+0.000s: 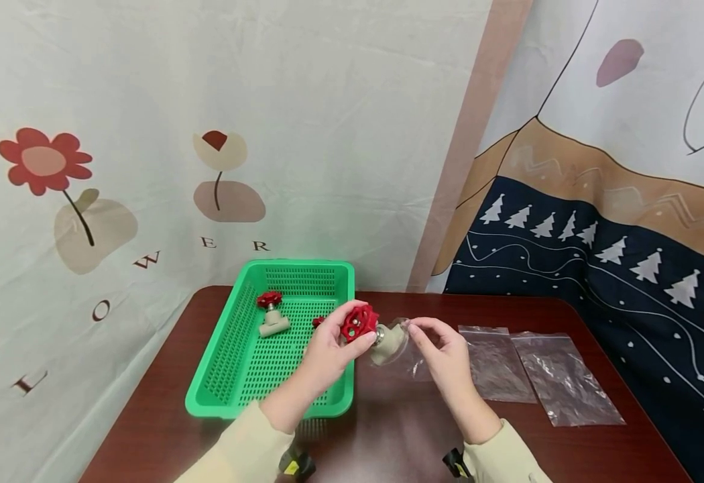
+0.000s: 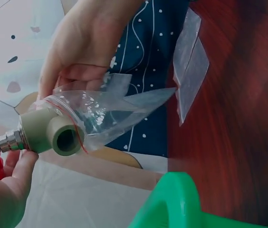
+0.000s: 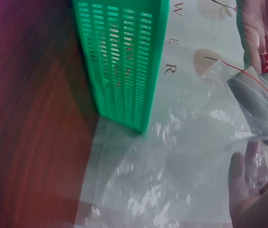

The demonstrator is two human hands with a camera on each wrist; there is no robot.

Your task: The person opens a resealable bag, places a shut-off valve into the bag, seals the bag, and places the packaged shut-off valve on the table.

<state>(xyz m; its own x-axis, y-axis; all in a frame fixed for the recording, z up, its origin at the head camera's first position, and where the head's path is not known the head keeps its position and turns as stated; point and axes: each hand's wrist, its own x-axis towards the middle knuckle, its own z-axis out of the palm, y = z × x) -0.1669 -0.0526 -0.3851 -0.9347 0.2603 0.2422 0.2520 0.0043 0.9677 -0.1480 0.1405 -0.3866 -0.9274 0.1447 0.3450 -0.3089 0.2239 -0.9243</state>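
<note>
Between my hands is a valve (image 2: 41, 130) with a grey-beige plastic body, a metal neck and a red handwheel (image 1: 359, 322). My left hand (image 1: 330, 349) grips it at the handwheel and neck. With thumb and fingers, my right hand (image 1: 445, 352) pinches the rim of a clear zip bag (image 2: 110, 114). The bag's mouth, edged by a red line, lies around part of the valve body; in the left wrist view one pipe opening still faces out at its edge. The rest of the bag hangs loose, wrinkled and shiny in the right wrist view.
A green perforated basket (image 1: 214, 376) stands left on the dark red-brown table (image 1: 159, 409). Inside it lie one valve (image 1: 273, 318) and another red handwheel (image 1: 318, 322), partly hidden by my left hand. Two flat clear zip bags, one left (image 1: 497, 369) and one right (image 1: 569, 382), lie to the right.
</note>
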